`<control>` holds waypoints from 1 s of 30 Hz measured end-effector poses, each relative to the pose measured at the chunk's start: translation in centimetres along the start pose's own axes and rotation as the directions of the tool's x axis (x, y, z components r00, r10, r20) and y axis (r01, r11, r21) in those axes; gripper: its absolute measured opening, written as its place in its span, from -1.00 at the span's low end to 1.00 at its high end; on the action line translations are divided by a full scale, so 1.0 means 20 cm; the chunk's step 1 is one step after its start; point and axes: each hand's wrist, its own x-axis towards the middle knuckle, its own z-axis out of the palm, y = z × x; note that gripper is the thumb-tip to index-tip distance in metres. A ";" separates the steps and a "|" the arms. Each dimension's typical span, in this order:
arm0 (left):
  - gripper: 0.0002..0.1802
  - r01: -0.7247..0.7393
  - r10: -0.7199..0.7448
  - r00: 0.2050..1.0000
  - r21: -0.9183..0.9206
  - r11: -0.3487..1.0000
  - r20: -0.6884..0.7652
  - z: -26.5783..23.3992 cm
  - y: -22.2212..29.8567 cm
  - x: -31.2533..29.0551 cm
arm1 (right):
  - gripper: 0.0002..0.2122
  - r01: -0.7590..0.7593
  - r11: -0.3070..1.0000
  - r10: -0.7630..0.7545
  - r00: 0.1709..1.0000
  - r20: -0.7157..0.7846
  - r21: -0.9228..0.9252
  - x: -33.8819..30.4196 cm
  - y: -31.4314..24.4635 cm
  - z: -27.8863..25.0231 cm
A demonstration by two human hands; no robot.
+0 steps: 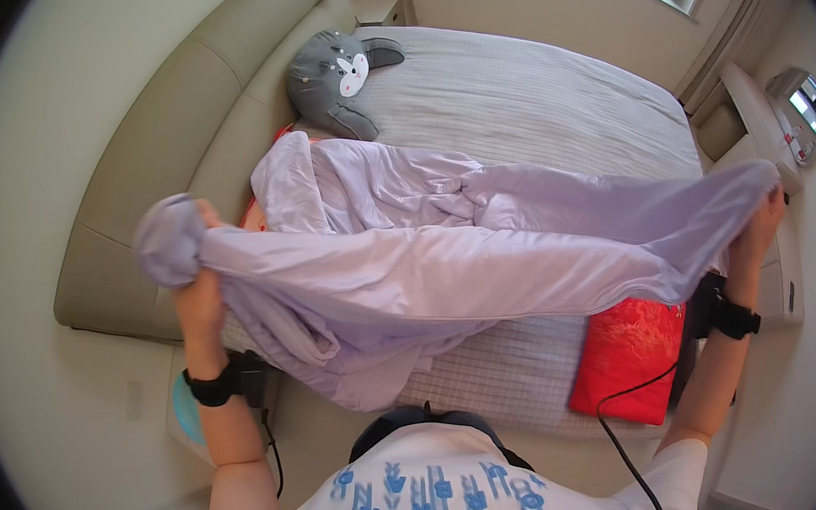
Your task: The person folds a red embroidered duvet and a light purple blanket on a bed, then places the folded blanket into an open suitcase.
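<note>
Blanket (448,260) across bed (546,100), plush (338,76) behind, cushion (630,356) right front.

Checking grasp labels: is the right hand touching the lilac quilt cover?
Touching. The head view shows the right hand gripping a corner of the lilac quilt cover, with fabric bunched around the fingers and pulled taut toward the left hand.

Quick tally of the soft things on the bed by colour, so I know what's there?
Lilac: 1, the blanket held stretched between the left hand and right hand
Grey: 1, the animal-shaped cushion
Red: 1, the pillow
Total: 3
</note>
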 end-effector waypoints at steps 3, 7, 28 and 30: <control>-0.69 -0.197 0.115 0.925 0.198 0.960 0.363 0.48 0.01 -0.04 | -0.74 -0.060 0.977 -0.005 0.953 0.303 0.203 -0.28 -0.15 0.53; -0.64 -0.409 0.250 0.822 0.227 0.884 0.512 0.73 -0.10 -0.05 | -0.81 -0.052 0.995 -0.020 0.757 0.654 0.090 -0.57 -0.44 0.83; -0.66 -0.133 0.141 0.900 0.050 0.990 -0.413 -0.52 0.42 -0.06 | -0.63 -0.575 0.767 0.577 0.421 0.700 -0.286 -0.93 0.66 0.84; -0.67 -0.197 0.182 0.856 0.021 0.980 -0.484 -0.81 0.76 -0.10 | -0.44 -0.726 0.520 0.792 0.212 0.573 -0.450 -1.16 0.97 0.82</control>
